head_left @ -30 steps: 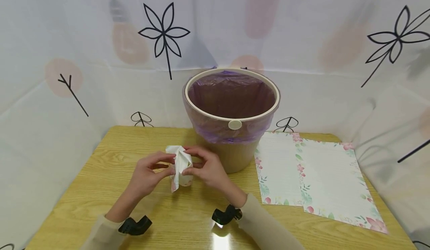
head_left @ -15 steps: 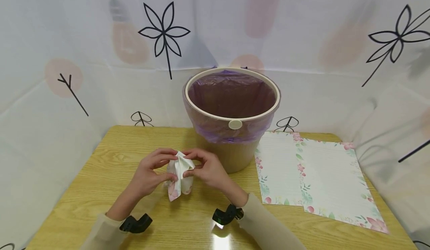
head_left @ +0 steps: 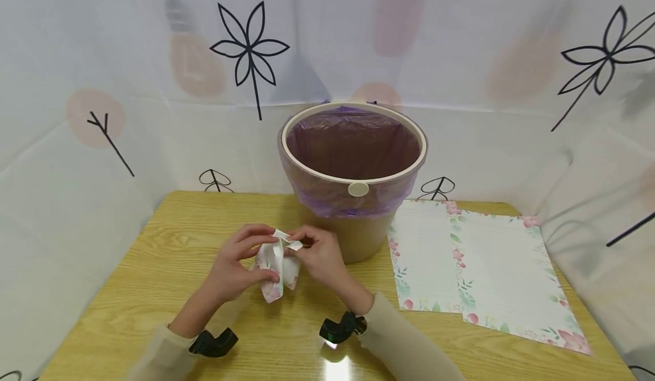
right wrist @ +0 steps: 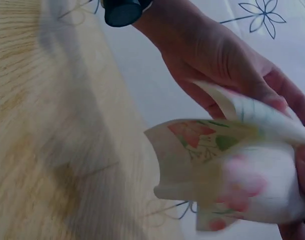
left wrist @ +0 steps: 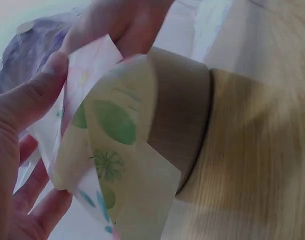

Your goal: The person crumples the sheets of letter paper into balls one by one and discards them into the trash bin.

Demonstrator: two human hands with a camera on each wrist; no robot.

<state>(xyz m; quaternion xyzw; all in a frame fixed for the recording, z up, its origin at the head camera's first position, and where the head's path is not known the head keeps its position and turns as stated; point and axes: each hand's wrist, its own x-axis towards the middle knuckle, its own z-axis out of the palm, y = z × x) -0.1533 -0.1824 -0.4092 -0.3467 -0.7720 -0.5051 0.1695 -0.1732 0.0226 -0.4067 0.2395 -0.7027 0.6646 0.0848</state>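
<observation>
A sheet of floral letter paper, folded and creased into a small loose bundle, is held between both hands just above the table. My left hand pinches its left side, thumb in front and fingers behind. On the other side my right hand pinches the upper right corner. In the left wrist view the paper shows green leaves and a pink flower, its flaps standing loose. Blurred in the right wrist view, the paper hides part of the fingers holding it.
Behind the hands stands a beige bin with a purple liner bag folded over its rim. Two flat floral sheets, a left one and a right one, overlap on the wooden table. A printed cloth hangs around.
The paper has become more bunched and has shifted slightly right and down. My left hand has moved a little right with it, while my right fingers have bent further around the top corner.
</observation>
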